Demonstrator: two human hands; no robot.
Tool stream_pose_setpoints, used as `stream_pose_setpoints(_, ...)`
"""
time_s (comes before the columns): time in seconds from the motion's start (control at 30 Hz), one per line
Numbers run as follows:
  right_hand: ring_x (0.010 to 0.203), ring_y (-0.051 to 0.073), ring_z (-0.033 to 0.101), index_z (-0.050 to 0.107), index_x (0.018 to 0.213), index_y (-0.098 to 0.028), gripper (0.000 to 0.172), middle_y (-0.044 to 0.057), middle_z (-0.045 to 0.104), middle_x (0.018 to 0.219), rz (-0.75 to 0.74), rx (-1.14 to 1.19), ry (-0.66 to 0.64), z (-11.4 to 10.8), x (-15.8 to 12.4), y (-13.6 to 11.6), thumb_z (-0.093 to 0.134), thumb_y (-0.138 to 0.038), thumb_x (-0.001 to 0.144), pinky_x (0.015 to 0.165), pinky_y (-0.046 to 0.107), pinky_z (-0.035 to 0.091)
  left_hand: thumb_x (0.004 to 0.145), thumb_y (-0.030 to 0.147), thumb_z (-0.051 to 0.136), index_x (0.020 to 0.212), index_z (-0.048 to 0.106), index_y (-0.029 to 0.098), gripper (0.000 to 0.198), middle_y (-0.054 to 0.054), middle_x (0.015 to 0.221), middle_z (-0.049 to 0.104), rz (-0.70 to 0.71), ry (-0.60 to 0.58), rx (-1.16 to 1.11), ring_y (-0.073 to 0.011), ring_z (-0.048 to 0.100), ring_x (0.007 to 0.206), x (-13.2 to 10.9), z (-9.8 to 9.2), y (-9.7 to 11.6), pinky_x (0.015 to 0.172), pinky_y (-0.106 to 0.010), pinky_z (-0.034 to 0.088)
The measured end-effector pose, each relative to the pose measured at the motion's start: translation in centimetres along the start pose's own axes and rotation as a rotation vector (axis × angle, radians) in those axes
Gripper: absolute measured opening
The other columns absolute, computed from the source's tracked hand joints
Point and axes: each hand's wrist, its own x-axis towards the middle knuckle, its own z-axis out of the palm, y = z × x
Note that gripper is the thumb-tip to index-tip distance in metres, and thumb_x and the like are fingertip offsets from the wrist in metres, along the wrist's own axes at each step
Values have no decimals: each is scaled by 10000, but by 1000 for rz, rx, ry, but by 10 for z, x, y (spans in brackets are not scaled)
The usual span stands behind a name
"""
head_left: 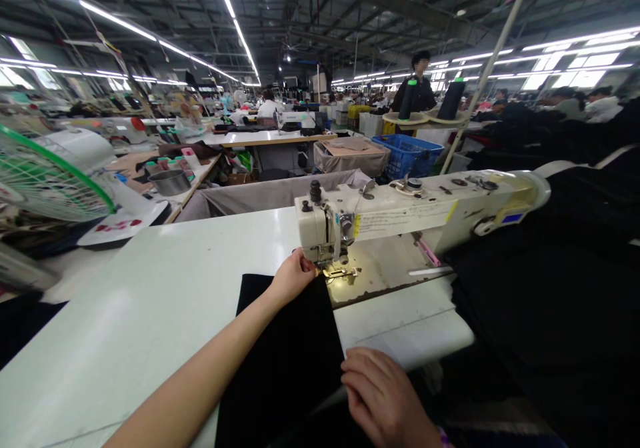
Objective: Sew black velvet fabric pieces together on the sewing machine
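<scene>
A black fabric panel [287, 355] lies on the white sewing table, its far corner by the needle area of a sewing machine [400, 211]. At that corner my left hand [295, 276] is closed, fingertips close to the presser foot; the fabric edge passes beneath it. Nearer to me, my right hand [383, 395] has its fingers curled together at the panel's right edge, pinching it. The thumb of that hand is mostly hidden. A lit metal plate [370, 275] surrounds the stitching spot.
Left stands a fan [55, 175] with a green rim. A pink-handled tool [427, 253] and a white stick [430, 271] lie under the machine arm. Dark cloth [550, 301] is heaped at right. Behind are thread cones [453, 98], a blue basket [407, 155] and a standing person [415, 91].
</scene>
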Motion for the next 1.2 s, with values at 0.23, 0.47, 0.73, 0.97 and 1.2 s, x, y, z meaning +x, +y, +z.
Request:
stream_pose_setpoints(0.23, 887, 223, 696, 631, 999, -168, 285, 90, 735, 933, -5, -5, -24, -3, 3, -1, 450, -6, 851, 806, 358, 602, 692, 113, 646, 735, 529, 221, 165, 7, 651, 608, 39, 53, 97, -196, 597, 623, 3, 0, -1, 621, -307, 463)
stream_pose_setpoints(0.47, 968, 233, 666, 639, 1043, -138, 294, 111, 717, 983, 13, 56, -72, -8, 2, -4, 452, 0, 865, 889, 373, 583, 837, 217, 648, 1044, 612, 208, 211, -109, 1118, 649, 300, 39, 350, -316, 589, 1082, -93, 3, 31, 935, -488, 488)
stream_pose_setpoints(0.73, 1005, 241, 636, 649, 1060, -131, 298, 119, 705, 1017, 78, 101, -97, -2, 23, 10, 458, -15, 862, 933, 402, 566, 867, 59, 495, 1386, 501, 126, 523, -120, 1340, 648, 874, -315, 630, -268, 590, 1239, -152, 1, -9, 983, -399, 581)
stream_pose_setpoints(0.97, 1061, 250, 599, 671, 1046, -150, 288, 108, 687, 1049, 105, 57, -191, 11, 47, 35, 492, -30, 854, 986, 436, 529, 979, 161, 487, 1273, 616, 132, 322, -124, 1232, 698, 879, -297, 633, -265, 647, 1158, -105, -12, -5, 968, -423, 602)
stream_pose_setpoints(1.2, 1000, 243, 543, 710, 959, -170, 224, 83, 627, 978, 130, -55, -264, 22, 73, 58, 564, -46, 843, 900, 406, 515, 997, 222, 491, 1211, 663, 153, 283, -122, 1177, 708, 848, -268, 567, -246, 657, 1102, -71, -22, -5, 932, -410, 611)
